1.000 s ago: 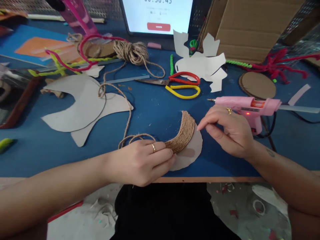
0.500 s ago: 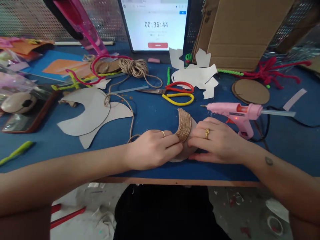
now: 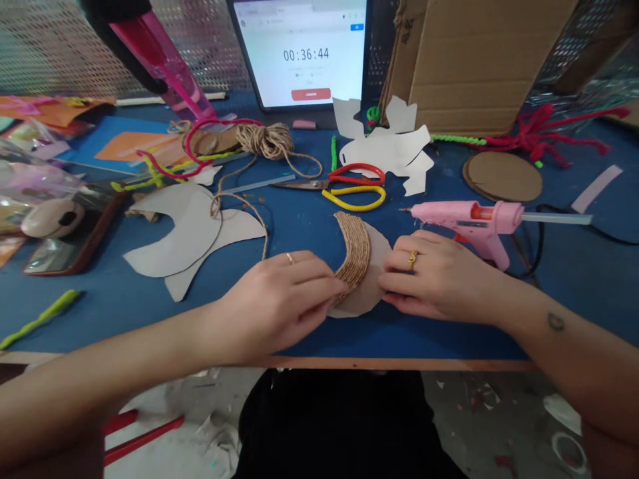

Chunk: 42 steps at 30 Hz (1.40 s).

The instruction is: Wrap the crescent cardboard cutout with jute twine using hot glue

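Note:
A curved grey-white card cutout lies near the table's front edge. Side-by-side rows of jute twine cover its inner curve. My left hand is closed, thumb and fingers pinched at the lower left end of these rows; the fingertips are partly hidden. A loose strand of twine runs from the hank toward this hand and disappears behind it. My right hand grips the cutout's right edge with bent fingers. Just beyond it lies a pink glue gun, nozzle pointing left, with a glue stick in its back.
Scissors with red and yellow handles lie beyond the cutout. Two more curved card pieces overlap on the left. Further back are white card shapes, brown cardboard discs, a pink bottle and a tablet showing a timer.
My left hand has moved left and slightly down along the twine rows. The cutout has turned and shifted a little left, showing more bare card. My right hand now holds it nearer its outer edge.

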### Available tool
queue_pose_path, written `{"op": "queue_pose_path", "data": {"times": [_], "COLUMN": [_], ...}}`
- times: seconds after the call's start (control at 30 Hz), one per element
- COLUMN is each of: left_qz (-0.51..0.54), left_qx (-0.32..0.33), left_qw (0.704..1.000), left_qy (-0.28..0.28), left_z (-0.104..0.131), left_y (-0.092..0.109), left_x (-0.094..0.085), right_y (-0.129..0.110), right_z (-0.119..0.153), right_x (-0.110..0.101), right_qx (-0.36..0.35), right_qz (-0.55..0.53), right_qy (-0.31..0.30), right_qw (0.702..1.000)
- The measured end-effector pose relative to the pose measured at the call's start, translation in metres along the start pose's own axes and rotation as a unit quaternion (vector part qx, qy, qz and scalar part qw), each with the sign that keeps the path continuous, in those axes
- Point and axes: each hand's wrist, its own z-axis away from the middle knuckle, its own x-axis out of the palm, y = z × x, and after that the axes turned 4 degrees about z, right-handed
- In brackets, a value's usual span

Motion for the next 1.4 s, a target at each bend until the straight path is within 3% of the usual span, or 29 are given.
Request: {"op": "queue_pose_path", "data": {"times": [0.1,0.2,0.33,0.5,0.6,0.73,0.87,0.97,1.07,1.2,1.4], "left_qz": [0.086,0.171,0.243,0.297,0.327,0.346,0.305,0.272,0.256,0.313,0.357], "left_qx": [-0.060,-0.106,-0.107,-0.120,-0.125,-0.128,-0.115,-0.110,-0.124,-0.125,-0.130], "left_qw": [0.995,0.979,0.961,0.945,0.934,0.927,0.945,0.956,0.958,0.941,0.925], "left_qy": [-0.001,-0.037,-0.078,-0.074,-0.068,-0.064,-0.043,-0.030,-0.028,-0.009,0.003], "left_z": [-0.016,-0.030,-0.036,-0.031,-0.030,-0.030,-0.031,-0.032,-0.036,-0.039,-0.038], "left_y": [-0.009,-0.022,-0.038,-0.048,-0.051,-0.053,-0.050,-0.046,-0.043,-0.041,-0.043], "left_x": [-0.005,-0.004,0.003,0.014,0.018,0.019,0.020,0.021,0.023,0.027,0.032], "right_y": [0.000,-0.001,0.000,-0.006,-0.014,-0.011,0.011,0.029,0.038,0.036,0.016], "right_z": [0.001,0.002,0.000,0.003,0.026,0.076,0.104,0.101,0.088,0.072,0.079], "right_x": [0.002,0.003,0.003,-0.013,-0.033,-0.052,-0.049,-0.035,-0.019,-0.006,-0.026], "right_qx": [-0.001,0.000,0.004,0.011,0.061,0.180,0.332,0.356,0.328,0.354,0.410], "right_qz": [-0.018,-0.024,-0.026,-0.029,-0.084,-0.150,0.027,0.070,0.028,-0.088,-0.202], "right_qy": [0.003,0.009,0.002,-0.023,-0.039,-0.120,-0.045,0.008,0.019,0.023,0.097], "right_qw": [1.000,1.000,1.000,0.999,0.994,0.965,0.942,0.932,0.944,0.931,0.884]}}
